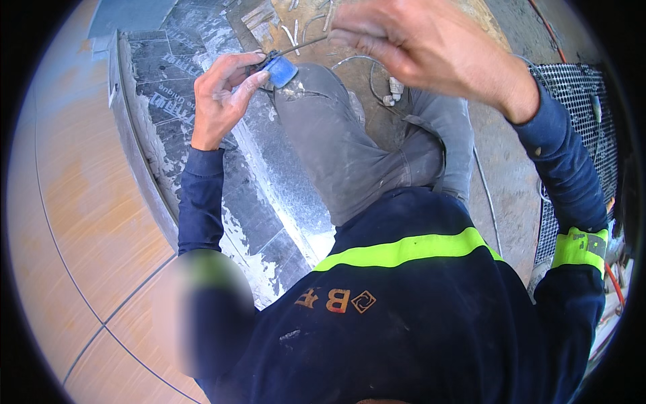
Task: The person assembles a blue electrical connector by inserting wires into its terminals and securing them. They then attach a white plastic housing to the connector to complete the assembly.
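Note:
My left hand, dusty and bent at the fingers, grips a small blue plastic piece with dark parts along its upper side. The exact kind of the piece cannot be made out. From those dark parts a thin grey cord runs up to the right. Its other end meets the pinched fingers of my right hand, which is raised at the top and slightly blurred. The blue piece is just above my grey-trousered knee.
A dark tiled strip with white smears runs along the left, beside a curved tan panel. Loose cable with pale fittings lies on the dusty floor beyond my legs. A black mesh stands at the right, near a thin grey cable.

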{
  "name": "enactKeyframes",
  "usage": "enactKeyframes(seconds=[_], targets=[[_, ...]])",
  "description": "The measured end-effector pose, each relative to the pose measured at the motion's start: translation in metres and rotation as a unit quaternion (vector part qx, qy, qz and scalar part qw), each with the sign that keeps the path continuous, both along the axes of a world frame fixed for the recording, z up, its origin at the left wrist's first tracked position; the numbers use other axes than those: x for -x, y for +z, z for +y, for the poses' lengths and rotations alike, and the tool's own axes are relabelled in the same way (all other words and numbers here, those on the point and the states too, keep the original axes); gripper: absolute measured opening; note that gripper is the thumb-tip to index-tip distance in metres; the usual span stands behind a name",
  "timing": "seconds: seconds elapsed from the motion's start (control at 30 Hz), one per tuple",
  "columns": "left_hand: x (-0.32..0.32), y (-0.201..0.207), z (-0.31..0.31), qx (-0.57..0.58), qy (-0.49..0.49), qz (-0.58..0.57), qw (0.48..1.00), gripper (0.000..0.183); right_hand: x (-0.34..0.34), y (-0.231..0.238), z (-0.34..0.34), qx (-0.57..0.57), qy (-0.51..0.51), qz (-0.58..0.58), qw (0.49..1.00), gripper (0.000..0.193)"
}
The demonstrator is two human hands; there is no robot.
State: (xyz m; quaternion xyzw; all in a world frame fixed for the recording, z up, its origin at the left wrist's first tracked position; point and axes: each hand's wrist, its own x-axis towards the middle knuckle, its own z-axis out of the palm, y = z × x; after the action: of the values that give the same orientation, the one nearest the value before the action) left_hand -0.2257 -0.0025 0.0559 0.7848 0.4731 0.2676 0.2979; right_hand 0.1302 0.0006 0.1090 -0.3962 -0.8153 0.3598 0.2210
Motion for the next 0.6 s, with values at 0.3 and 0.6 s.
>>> enactKeyframes(seconds=[0.3, 0.6], targets=[[0.004, -0.005, -0.002, 0.01, -0.012, -0.003, 1.0, 0.028, 0.012, 0.037, 0.0, 0.191, -0.078, -0.098, 0.974, 0.047], [0.003, -0.005, -0.002, -0.018, -0.024, 0.002, 1.0, 0.028, 0.038, -0.005, -0.027, 0.006, -0.29, -0.14, 0.947, 0.049]])
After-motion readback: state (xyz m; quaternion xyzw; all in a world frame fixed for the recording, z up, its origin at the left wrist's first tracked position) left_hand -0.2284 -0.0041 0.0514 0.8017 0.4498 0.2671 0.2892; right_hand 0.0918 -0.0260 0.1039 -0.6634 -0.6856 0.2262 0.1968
